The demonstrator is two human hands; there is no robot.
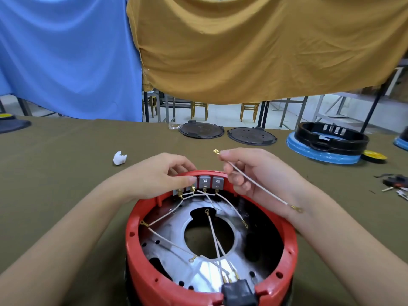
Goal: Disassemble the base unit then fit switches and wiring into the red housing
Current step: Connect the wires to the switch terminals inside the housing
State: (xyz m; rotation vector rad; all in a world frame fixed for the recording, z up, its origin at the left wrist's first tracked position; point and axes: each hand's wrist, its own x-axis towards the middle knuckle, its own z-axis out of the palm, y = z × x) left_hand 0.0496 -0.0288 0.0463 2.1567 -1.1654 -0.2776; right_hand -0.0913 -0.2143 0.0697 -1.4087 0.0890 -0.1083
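Two hands: both are working at the far rim of the red housing (152,268), which is sitting open side up at the near edge of the table (66,173).
Loose wire: the right hand (256,173) is pinching a thin white wire (258,187) near its far end, thumb and forefinger closing just behind the brass spade tip (216,151); the rest is trailing down to the right to a ring tip (297,209) lying over that wrist.
Wire handling: it is looking light and limp, with a slick sleeve, so I judge it is best gripped close behind the brass tip, where pushing will not buckle it; the thin tip would probably bend if forced at an angle.
Switches: a row of grey switches (210,182) is sitting in the far wall of the housing, each with a brass tab below and a white wire already running down into the bowl.
Left hand: the left hand (159,173) is reaching over the rim from the left, its fingers curling over the red edge and the thumb pressing on the left switches, seemingly steadying them.
Housing handling: it is looking like rigid plastic, light enough to slide on the cloth, so bracing it seems wise.
Black plug block: a black plug block (239,291) is sitting in the near wall, with wires leading to it.
Far table: two dark round lids (226,132) are lying well apart from the work.
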